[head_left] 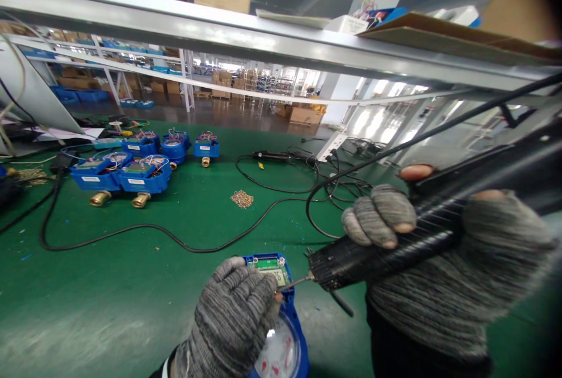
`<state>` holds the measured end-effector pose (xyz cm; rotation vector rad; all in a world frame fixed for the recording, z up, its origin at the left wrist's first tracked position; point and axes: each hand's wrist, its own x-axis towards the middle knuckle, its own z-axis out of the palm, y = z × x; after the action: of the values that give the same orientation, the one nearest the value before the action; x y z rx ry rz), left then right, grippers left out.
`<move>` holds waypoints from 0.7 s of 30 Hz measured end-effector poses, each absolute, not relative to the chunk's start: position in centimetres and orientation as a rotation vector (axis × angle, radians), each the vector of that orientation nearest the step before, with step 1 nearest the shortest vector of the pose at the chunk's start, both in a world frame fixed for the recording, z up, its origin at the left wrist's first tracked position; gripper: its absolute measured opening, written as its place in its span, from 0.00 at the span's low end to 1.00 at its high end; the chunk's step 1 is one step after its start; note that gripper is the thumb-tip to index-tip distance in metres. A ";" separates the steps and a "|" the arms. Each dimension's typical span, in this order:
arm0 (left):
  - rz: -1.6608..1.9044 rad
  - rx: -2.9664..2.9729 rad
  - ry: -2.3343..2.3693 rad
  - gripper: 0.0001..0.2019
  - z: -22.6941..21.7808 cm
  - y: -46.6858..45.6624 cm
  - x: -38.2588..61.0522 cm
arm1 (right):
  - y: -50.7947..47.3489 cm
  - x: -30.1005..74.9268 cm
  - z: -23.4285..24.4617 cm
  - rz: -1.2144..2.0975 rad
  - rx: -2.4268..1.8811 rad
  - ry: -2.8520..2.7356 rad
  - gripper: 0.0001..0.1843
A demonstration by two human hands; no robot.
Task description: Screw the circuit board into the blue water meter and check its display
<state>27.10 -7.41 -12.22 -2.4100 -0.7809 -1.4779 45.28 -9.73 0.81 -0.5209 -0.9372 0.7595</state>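
Note:
A blue water meter [298,331] lies at the front of the green bench, with a circuit board and small digital display [277,276] at its far end and a round clear dial [277,351] nearer me. In a grey knit glove, my left hand [232,316] is closed over the meter's left side, fingertips by the display's near corner. My right hand [434,272], in a matching fingertip-less glove, wraps round a black electric screwdriver [346,264]. Its thin bit slants down to the meter beside my left fingertips. Whether a screw sits under the bit is hidden.
Several blue meters with exposed wires [144,176] stand at the back left. A small pile of brass-coloured screws [242,199] lies mid-bench. Black cables [175,236] cross the surface. Another screwdriver [272,155] lies near a white power strip [332,147]. A metal shelf beam [219,27] spans overhead.

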 end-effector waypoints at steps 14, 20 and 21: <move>-1.410 -2.436 -0.822 0.08 -12.4 -8.0 26.3 | -9.5 43.0 1.3 0.895 -0.692 -1.086 0.20; -1.404 -2.383 -0.850 0.08 -11.9 -8.2 26.4 | -9.1 42.8 0.1 0.974 -0.720 -1.103 0.20; -1.408 -2.379 -0.855 0.08 -11.9 -8.3 26.4 | -9.0 42.8 -0.1 0.975 -0.736 -1.101 0.19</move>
<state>26.43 -8.26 -11.89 -2.3787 -0.8546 -1.4082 42.79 -9.05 -0.06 -0.7358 -1.1011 0.9746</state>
